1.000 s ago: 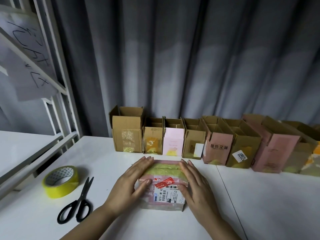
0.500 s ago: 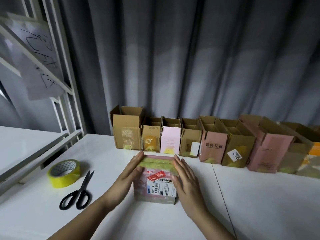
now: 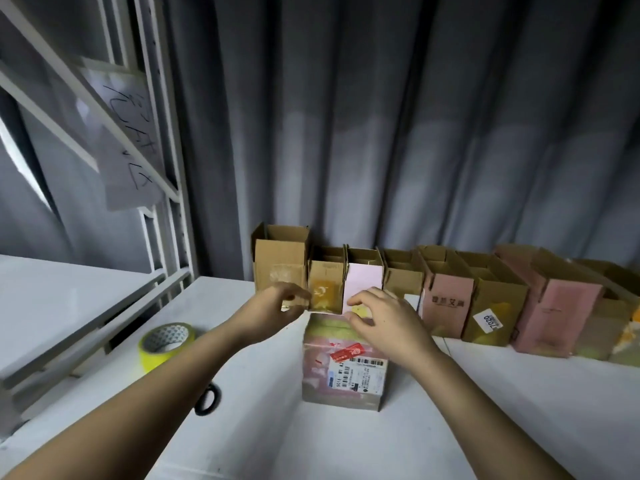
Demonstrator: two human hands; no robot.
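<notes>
Over the taped parcel (image 3: 343,372), the right hand (image 3: 384,317) hovered loosely curled, empty; the left hand (image 3: 277,308) curled too, its grip impossible to tell.

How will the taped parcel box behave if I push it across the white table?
The parcel box probably stays stiff: it is squared cardboard, closed with tape. It rests on a broad flat face, so it likely slides on the smooth table rather than tipping or rolling. Its weight cannot be told.
</notes>
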